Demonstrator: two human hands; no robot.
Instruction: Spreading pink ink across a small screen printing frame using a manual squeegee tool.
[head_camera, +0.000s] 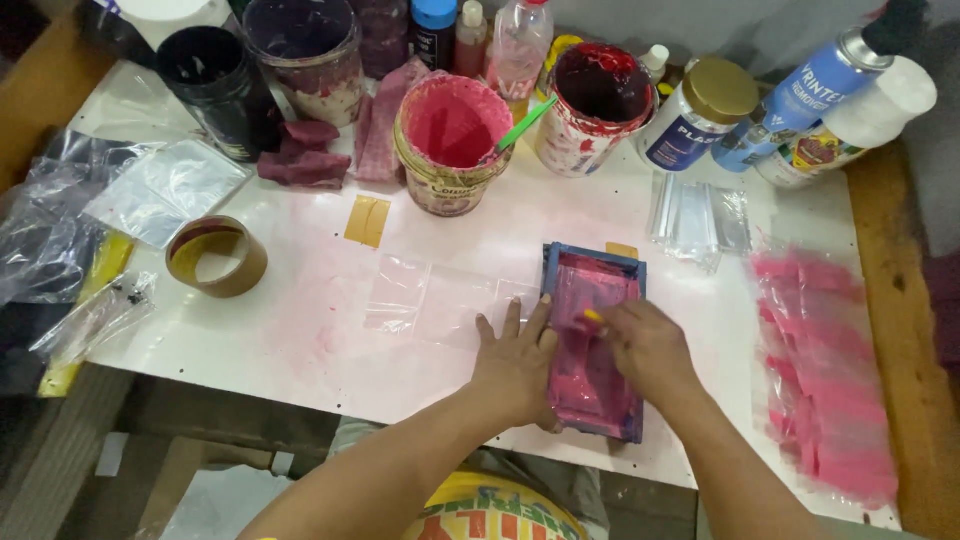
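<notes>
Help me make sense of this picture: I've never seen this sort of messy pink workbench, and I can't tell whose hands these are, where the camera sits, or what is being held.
The single picture comes from a camera worn on a person's head, looking down at their own two bare hands; there is no machine. The left hand lies flat, pressing on the edge of a blue-framed screen coated in pink ink. The right hand rests inside that frame and grips a small tool with a yellow tip; most of it is hidden.

All this lies on a white table smeared with pink. Behind the frame stand a tub of pink ink with a green stick, a tub of dark red ink, and several bottles. A roll of brown tape lies to the left, clear plastic bags beside the frame, and pink-printed bags to the right.
</notes>
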